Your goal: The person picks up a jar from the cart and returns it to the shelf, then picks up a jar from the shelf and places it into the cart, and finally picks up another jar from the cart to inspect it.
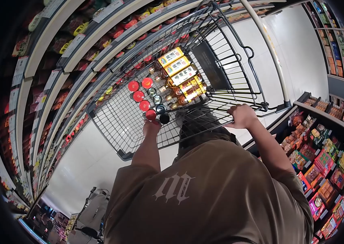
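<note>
A wire shopping cart (115, 126) holds several jars and bottles. My left hand (151, 127) reaches over the cart's near side, with its fingers around a red-lidded jar (151, 114) at the near end of a row. Other red-lidded jars (138, 96) stand beyond it, beside a row of dark-lidded jars (157, 99). Bottles with yellow and white labels (182, 75) lie side by side towards the cart's right end. My right hand (243, 116) is closed on the cart's near rim, by its right corner.
Curved-looking shelves of packed goods (64, 69) line the left and top, close to the cart. Low bins of colourful packets (326, 162) stand at the right. A grey wheeled object (94, 211) is at the lower left. Pale floor tiles (78, 162) show around the cart.
</note>
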`<act>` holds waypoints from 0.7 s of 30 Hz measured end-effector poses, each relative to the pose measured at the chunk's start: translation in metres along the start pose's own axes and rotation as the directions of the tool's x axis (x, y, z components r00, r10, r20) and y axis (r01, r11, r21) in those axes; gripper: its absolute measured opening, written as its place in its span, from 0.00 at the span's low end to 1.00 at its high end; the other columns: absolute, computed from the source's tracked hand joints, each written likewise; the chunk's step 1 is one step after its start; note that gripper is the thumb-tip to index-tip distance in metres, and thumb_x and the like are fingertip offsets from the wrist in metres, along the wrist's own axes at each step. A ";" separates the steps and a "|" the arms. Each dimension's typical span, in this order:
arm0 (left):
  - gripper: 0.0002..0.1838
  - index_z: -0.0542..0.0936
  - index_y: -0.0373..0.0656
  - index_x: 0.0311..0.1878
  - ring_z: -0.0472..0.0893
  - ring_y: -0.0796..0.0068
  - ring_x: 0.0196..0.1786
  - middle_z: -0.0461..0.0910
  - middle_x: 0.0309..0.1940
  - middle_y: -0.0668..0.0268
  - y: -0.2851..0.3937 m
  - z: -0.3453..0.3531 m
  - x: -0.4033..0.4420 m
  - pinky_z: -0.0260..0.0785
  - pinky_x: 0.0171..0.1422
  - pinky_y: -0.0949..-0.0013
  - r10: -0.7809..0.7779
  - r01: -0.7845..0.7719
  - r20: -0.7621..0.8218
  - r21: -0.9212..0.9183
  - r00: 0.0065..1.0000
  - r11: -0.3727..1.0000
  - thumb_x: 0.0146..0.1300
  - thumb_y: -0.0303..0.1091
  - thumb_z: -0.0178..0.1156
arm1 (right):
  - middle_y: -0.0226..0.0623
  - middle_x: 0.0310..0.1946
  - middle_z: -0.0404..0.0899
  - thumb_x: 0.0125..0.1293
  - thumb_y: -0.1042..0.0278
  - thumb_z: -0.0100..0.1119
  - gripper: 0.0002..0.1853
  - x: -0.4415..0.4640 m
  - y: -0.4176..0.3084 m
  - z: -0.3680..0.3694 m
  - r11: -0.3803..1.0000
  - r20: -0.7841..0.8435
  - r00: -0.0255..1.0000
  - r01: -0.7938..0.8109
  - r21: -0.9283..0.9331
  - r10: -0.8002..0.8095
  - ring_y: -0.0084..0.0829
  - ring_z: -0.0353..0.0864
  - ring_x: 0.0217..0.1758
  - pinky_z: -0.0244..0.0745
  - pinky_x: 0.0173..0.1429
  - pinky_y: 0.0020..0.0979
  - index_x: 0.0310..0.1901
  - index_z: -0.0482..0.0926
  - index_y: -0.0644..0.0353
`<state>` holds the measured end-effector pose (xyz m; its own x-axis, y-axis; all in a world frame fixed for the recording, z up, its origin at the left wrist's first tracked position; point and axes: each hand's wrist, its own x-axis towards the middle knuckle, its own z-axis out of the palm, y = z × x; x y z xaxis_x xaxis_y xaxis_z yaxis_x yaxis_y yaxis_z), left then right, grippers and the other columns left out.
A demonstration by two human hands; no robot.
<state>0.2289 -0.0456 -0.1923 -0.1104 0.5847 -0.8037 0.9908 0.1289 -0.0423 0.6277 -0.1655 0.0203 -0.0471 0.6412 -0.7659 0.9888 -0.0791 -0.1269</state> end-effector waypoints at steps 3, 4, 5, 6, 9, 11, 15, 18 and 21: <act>0.49 0.59 0.36 0.64 0.84 0.54 0.54 0.83 0.51 0.53 0.001 0.010 0.005 0.77 0.56 0.55 -0.015 0.015 0.019 -0.026 1.000 1.000 0.49 0.56 0.72 | 0.38 0.39 0.86 0.53 0.23 0.59 0.37 -0.001 -0.003 -0.009 1.000 0.074 0.997 -0.021 -0.001 0.021 0.43 0.85 0.45 0.79 0.51 0.42 0.42 0.84 0.56; 0.49 0.59 0.37 0.64 0.84 0.54 0.53 0.83 0.51 0.53 0.000 0.013 0.006 0.77 0.56 0.55 -0.024 0.025 0.024 -0.036 0.999 0.999 0.48 0.55 0.74 | 0.37 0.40 0.85 0.53 0.23 0.59 0.37 0.001 0.000 -0.003 1.000 0.054 0.998 -0.017 -0.004 0.017 0.43 0.85 0.45 0.79 0.51 0.42 0.41 0.84 0.56; 0.48 0.59 0.38 0.62 0.84 0.54 0.53 0.83 0.50 0.53 0.000 0.017 0.008 0.77 0.56 0.54 -0.018 0.018 0.011 -0.043 1.000 0.999 0.47 0.54 0.75 | 0.36 0.40 0.85 0.53 0.23 0.59 0.37 0.001 0.000 -0.002 1.000 0.049 0.999 -0.007 -0.001 0.007 0.43 0.85 0.45 0.79 0.51 0.42 0.40 0.83 0.56; 0.48 0.59 0.38 0.62 0.84 0.54 0.53 0.83 0.50 0.52 -0.001 0.018 0.012 0.77 0.57 0.54 -0.013 0.013 0.001 -0.038 1.000 0.999 0.47 0.54 0.75 | 0.36 0.40 0.85 0.53 0.23 0.58 0.37 0.001 0.000 -0.003 1.000 0.041 0.999 0.001 0.005 -0.002 0.43 0.85 0.45 0.79 0.50 0.42 0.40 0.83 0.56; 0.47 0.59 0.38 0.60 0.84 0.53 0.53 0.83 0.49 0.51 -0.003 0.027 0.016 0.76 0.57 0.54 -0.033 0.033 -0.014 -0.048 0.999 0.998 0.48 0.55 0.75 | 0.36 0.41 0.84 0.53 0.24 0.59 0.37 0.001 0.003 0.002 0.999 -0.005 1.000 0.030 0.034 -0.030 0.43 0.85 0.45 0.79 0.50 0.42 0.39 0.83 0.57; 0.48 0.59 0.37 0.60 0.84 0.53 0.53 0.83 0.49 0.51 -0.004 0.030 0.019 0.76 0.58 0.54 -0.026 0.025 -0.013 -0.051 1.000 0.998 0.48 0.56 0.75 | 0.37 0.42 0.84 0.53 0.24 0.59 0.37 0.002 0.003 0.000 0.999 0.020 1.000 0.021 0.041 -0.022 0.43 0.85 0.45 0.78 0.50 0.42 0.41 0.83 0.57; 0.50 0.59 0.36 0.61 0.83 0.52 0.54 0.82 0.50 0.48 0.003 0.024 0.011 0.76 0.59 0.54 -0.107 0.107 0.005 -0.136 0.994 0.985 0.47 0.59 0.74 | 0.37 0.44 0.83 0.54 0.27 0.61 0.35 0.002 0.003 0.001 0.999 0.012 1.000 0.026 0.029 -0.026 0.42 0.83 0.48 0.78 0.53 0.42 0.46 0.83 0.55; 0.53 0.58 0.35 0.62 0.82 0.49 0.56 0.81 0.52 0.46 0.004 0.023 0.012 0.75 0.61 0.56 -0.156 0.163 0.050 -0.195 0.986 0.967 0.44 0.59 0.76 | 0.39 0.41 0.83 0.51 0.33 0.66 0.33 0.001 0.004 0.002 0.997 -0.037 0.999 0.040 0.065 -0.038 0.44 0.83 0.47 0.78 0.50 0.43 0.45 0.82 0.57; 0.58 0.56 0.32 0.64 0.82 0.53 0.57 0.81 0.52 0.47 -0.003 0.037 0.027 0.74 0.61 0.59 -0.088 0.095 0.051 -0.168 0.995 0.981 0.41 0.57 0.80 | 0.38 0.43 0.82 0.51 0.34 0.66 0.33 0.001 0.004 -0.003 0.998 0.016 1.000 0.022 0.057 -0.023 0.43 0.82 0.50 0.77 0.53 0.43 0.47 0.82 0.56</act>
<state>0.2263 -0.0595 -0.2359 -0.1929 0.5293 -0.8262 0.9482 0.3170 -0.0183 0.6320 -0.1622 0.0208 -0.0723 0.6304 -0.7729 0.9777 -0.1084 -0.1798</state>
